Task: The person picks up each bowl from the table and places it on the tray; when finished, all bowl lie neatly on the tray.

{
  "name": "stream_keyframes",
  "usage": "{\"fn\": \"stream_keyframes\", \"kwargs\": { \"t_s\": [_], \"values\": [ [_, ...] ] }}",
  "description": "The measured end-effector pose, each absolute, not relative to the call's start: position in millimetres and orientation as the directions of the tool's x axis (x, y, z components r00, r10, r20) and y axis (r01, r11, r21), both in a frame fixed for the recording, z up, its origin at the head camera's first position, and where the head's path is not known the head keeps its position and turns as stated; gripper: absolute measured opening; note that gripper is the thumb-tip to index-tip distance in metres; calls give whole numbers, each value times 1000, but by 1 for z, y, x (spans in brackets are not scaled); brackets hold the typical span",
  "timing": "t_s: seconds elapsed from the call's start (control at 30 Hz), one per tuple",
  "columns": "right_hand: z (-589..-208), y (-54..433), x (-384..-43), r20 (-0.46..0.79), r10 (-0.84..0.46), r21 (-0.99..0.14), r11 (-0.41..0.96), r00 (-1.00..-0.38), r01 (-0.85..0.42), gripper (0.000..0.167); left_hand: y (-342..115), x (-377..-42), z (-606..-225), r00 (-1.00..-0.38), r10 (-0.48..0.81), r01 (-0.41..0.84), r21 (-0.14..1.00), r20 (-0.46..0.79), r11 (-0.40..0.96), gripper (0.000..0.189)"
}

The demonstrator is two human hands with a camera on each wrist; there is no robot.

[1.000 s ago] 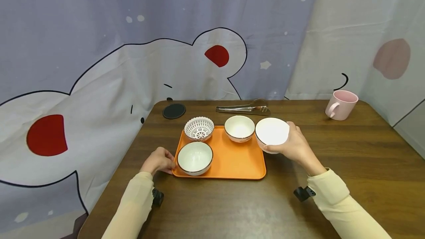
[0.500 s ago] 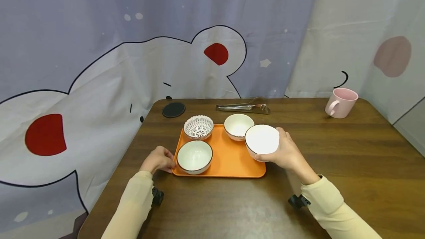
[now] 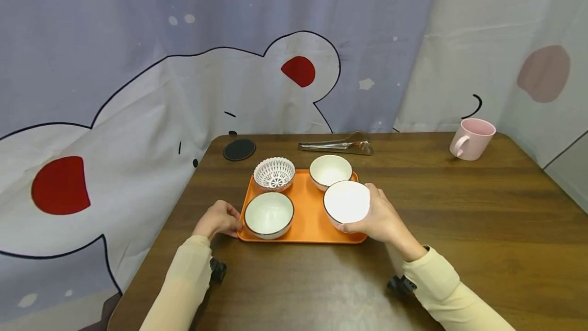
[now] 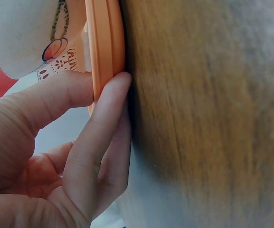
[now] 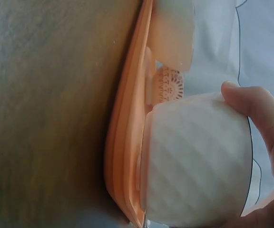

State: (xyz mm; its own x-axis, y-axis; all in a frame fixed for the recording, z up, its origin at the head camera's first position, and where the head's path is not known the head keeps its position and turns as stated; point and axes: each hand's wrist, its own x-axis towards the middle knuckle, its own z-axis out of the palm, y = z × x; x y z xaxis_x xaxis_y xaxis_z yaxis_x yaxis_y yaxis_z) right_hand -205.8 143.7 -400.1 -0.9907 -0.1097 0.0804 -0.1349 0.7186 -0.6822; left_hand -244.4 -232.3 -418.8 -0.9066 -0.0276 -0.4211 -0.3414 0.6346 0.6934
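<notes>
My right hand (image 3: 380,218) grips a white bowl (image 3: 346,202) with a dark rim at the front right of an orange tray (image 3: 309,216). In the right wrist view, the bowl's faceted side (image 5: 199,161) stands close against the tray; whether its base touches is hard to tell. At the tray's front left corner, my left hand (image 3: 219,220) pinches the edge (image 4: 107,42), thumb inside and fingers outside. Beside that hand sits a larger pale bowl (image 3: 269,214). Behind it is a patterned bowl (image 3: 274,173) with a scalloped rim, and another white bowl (image 3: 329,169) stands at the back right.
Metal tongs (image 3: 337,146) lie behind the tray on the wooden table (image 3: 294,285). A black round coaster (image 3: 239,149) is at the back left, and a pink mug (image 3: 473,139) at the back right. A printed curtain (image 3: 184,96) hangs behind.
My right hand has carried its bowl left and toward me, from the tray's right edge to over its front right part. The left hand keeps its hold on the tray.
</notes>
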Motion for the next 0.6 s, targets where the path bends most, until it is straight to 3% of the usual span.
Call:
{"fn": "stream_keyframes", "kwargs": {
  "t_s": [0.4, 0.6],
  "values": [
    [-411, 124, -204, 62, -122, -694, 708, -991, -131, 105, -233, -242, -418, -909, -24, -336, 694, -417, 637, 28],
    [-417, 113, -207, 49, -159, -715, 684, -986, -146, 110, -239, -237, -414, -934, -36, -279, 663, -355, 694, 29]
  ]
}}
